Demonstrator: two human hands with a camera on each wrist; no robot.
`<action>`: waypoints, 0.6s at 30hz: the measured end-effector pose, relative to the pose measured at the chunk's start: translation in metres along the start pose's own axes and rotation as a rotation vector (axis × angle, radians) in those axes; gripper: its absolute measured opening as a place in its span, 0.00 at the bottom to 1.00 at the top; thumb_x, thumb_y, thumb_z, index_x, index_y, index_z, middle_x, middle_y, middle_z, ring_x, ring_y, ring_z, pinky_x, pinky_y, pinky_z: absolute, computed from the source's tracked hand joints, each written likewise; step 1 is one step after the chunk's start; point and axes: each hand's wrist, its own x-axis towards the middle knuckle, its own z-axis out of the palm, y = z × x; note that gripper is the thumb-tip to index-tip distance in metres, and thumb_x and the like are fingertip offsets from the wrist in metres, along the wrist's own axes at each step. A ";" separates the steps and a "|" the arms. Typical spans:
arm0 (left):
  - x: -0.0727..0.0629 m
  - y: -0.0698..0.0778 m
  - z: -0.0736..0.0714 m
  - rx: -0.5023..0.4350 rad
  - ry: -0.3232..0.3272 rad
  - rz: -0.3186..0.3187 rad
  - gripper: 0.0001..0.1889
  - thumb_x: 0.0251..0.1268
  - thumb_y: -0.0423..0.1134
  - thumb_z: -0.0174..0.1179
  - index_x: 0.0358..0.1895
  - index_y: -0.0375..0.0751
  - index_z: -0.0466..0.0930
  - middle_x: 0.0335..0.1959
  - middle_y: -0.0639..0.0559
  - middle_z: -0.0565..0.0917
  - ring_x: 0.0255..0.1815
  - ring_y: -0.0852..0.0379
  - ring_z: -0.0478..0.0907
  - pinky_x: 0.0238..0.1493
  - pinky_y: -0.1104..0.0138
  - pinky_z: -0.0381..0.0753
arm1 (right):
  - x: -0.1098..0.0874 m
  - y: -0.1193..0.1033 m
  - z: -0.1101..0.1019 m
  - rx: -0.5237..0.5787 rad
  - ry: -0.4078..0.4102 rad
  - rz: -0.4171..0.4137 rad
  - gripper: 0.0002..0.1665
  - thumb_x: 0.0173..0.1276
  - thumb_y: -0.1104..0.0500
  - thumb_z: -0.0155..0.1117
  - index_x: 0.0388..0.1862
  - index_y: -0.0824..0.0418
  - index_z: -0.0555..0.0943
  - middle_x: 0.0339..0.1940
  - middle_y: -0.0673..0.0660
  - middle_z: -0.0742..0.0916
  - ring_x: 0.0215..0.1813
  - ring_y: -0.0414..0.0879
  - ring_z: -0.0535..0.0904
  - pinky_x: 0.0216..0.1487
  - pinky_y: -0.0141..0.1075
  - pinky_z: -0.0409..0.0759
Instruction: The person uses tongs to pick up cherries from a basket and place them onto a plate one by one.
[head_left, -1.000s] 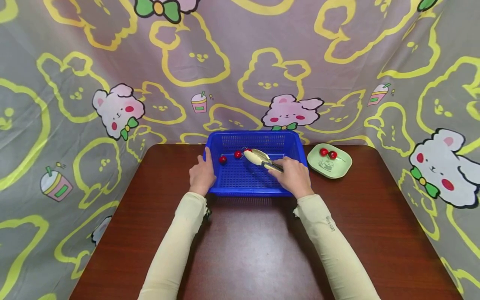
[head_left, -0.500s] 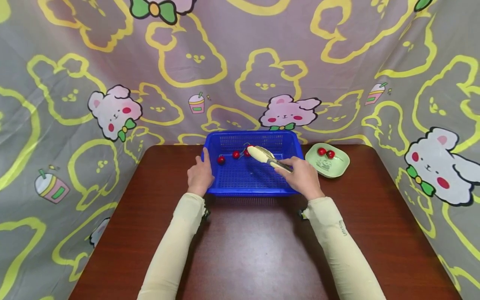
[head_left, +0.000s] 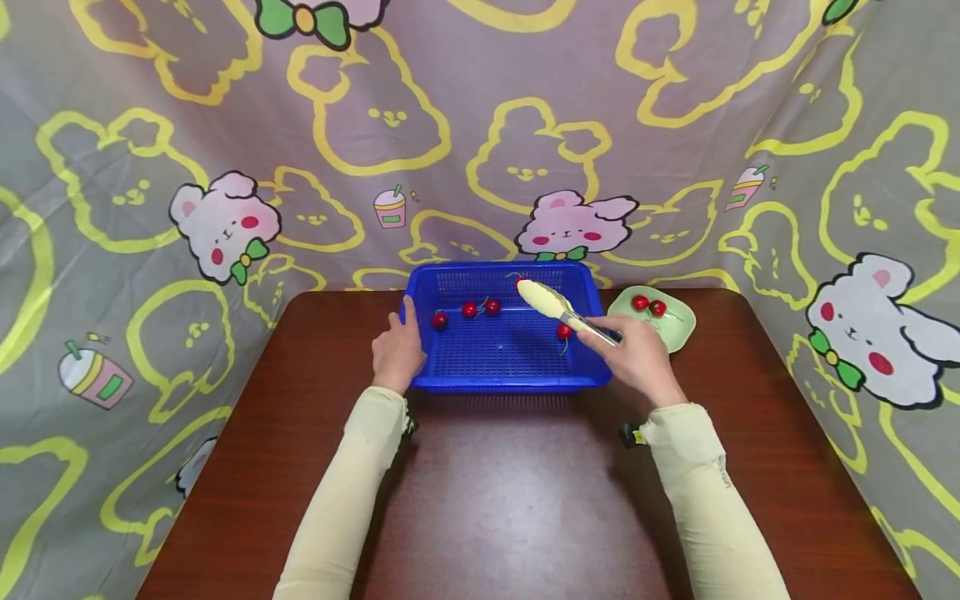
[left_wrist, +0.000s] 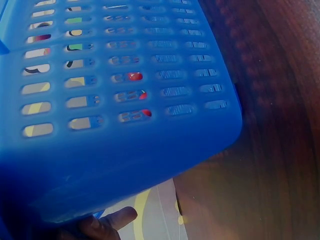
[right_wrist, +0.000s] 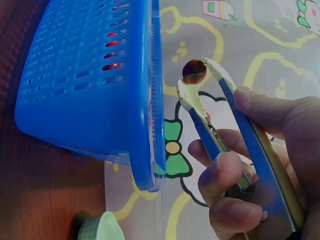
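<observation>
My right hand (head_left: 637,354) grips a pair of tongs (head_left: 551,302) with pale tips, raised over the blue basket (head_left: 510,383). Between the tong tips sits a dark red cherry (right_wrist: 194,72), its stem showing in the head view. Inside the basket lie several cherries (head_left: 469,309), most towards the left, and a lone cherry (head_left: 564,332) near the right wall, below the tongs. At the basket's left rim, my left hand (head_left: 397,350) holds the side, its index finger stretched along the edge. The left wrist view mostly shows the slotted wall; only some fingertips appear there.
A light green dish (head_left: 678,337) with two cherries (head_left: 648,305) stands to the right of the basket, partly behind my right hand. Everything rests on a brown wooden table (head_left: 495,492). A patterned cloth (head_left: 450,100) hangs around the back and sides.
My right hand has drawn back to the right and lifted the tongs, now with a cherry clear of the others. The cherry by the right wall has come into view. My left hand stays put.
</observation>
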 end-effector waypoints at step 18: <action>0.000 -0.001 0.000 0.004 -0.001 0.007 0.55 0.59 0.37 0.70 0.85 0.37 0.43 0.67 0.26 0.71 0.29 0.37 0.82 0.35 0.47 0.83 | -0.016 0.026 -0.022 0.001 0.087 0.079 0.31 0.72 0.38 0.65 0.63 0.57 0.85 0.62 0.67 0.86 0.59 0.65 0.81 0.50 0.60 0.77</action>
